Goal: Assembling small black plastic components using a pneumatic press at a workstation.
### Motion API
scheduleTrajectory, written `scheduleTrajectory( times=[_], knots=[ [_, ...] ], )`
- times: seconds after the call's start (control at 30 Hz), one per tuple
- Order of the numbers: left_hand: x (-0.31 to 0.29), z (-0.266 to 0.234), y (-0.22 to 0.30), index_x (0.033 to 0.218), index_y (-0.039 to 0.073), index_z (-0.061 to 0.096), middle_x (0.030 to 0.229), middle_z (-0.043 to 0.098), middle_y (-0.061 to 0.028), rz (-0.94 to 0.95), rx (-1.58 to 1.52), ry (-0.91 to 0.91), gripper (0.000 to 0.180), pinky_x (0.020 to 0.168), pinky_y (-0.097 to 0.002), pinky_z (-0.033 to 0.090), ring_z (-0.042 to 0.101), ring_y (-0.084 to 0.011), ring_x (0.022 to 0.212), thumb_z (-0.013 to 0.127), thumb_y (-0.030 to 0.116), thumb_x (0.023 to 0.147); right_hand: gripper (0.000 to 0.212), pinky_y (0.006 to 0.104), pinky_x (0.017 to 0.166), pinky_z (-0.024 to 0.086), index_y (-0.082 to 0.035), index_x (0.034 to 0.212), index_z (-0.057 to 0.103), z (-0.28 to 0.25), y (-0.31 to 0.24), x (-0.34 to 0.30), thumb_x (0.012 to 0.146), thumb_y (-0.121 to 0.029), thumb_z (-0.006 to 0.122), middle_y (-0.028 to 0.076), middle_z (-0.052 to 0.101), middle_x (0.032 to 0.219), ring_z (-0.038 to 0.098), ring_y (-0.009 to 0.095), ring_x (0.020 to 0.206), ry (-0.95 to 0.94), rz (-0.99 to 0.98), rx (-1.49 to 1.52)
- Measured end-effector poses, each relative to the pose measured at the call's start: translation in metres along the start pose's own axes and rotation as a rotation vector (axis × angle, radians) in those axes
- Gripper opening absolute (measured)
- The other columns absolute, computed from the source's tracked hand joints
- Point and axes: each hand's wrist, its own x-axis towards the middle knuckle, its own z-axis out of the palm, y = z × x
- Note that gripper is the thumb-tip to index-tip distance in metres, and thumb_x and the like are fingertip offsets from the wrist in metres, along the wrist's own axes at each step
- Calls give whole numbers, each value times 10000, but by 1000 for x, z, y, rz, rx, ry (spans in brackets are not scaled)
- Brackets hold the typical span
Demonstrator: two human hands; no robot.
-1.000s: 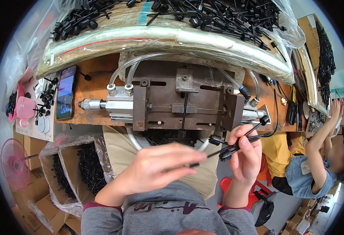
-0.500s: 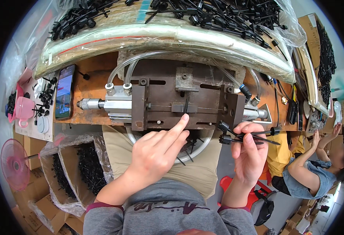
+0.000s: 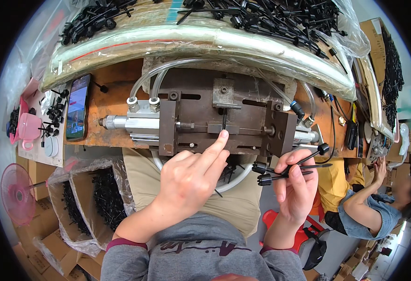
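Note:
My left hand point(image 3: 186, 180) reaches over the front of a brown metal fixture point(image 3: 200, 98), its index finger stretched out and the other fingers partly bent. That fingertip touches the near end of a thin black rod point(image 3: 224, 119) lying across the small dark block point(image 3: 213, 128) at the fixture's middle. Between the thumb and fingers of my right hand point(image 3: 295, 187) are black plastic stems with round heads point(image 3: 265, 180). Two toothed heads point left and another head points up to the right. My right hand is in front of the fixture's right end.
Silver air cylinders point(image 3: 142, 126) with clear hoses point(image 3: 142, 86) flank the fixture. A plastic-covered tray edge point(image 3: 205, 40) with many black parts lies behind. At left are a phone point(image 3: 78, 107), a pink cup point(image 3: 28, 130) and a bagged box of parts point(image 3: 74, 206). Another person point(image 3: 369, 206) works at right.
The cylinder rods at both sides of the fixture have come inward toward the middle block. In my right hand the stems have shifted, one head now tipped higher. My left fingertip stays on the rod.

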Motion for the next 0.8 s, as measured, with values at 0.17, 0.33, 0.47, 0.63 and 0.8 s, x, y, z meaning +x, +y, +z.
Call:
scheduleTrajectory(
  times=[0.17,0.33,0.47,0.63,0.8],
  knots=[
    [6,-14,8,1054,9,701,1173,683,-133,-154,-502,-13,362,675,-287,538,679,-182,741,789,72,708,147,215,436,478,50,1028,529,6,3,-3,935,-37,602,234,631,934,563,146,519,-65,115,17],
    [-2,-18,5,1027,4,725,1055,717,-133,16,-792,-53,349,701,-298,568,713,-227,832,811,67,695,128,221,431,474,45,1017,527,11,9,0,935,-29,590,234,620,916,555,140,539,-137,235,119],
    [-10,-32,6,938,34,760,917,735,-100,-70,-848,-87,301,671,-277,564,713,-204,798,851,115,662,122,213,437,462,32,1034,526,12,6,1,949,-42,573,222,618,944,548,128,540,-85,174,107],
    [-13,-42,1,915,37,752,934,710,-100,-82,-747,-76,331,681,-265,568,692,-191,775,878,131,624,117,203,484,452,15,1065,522,-4,4,4,967,-42,550,197,618,1011,545,130,526,86,-49,55],
    [-15,-13,1,951,-24,696,1132,668,-154,-97,-468,71,291,683,-275,552,680,-208,808,816,61,700,136,212,488,459,16,1065,519,-2,7,3,957,-45,575,201,609,1032,559,152,530,102,-72,4]
  ],
)
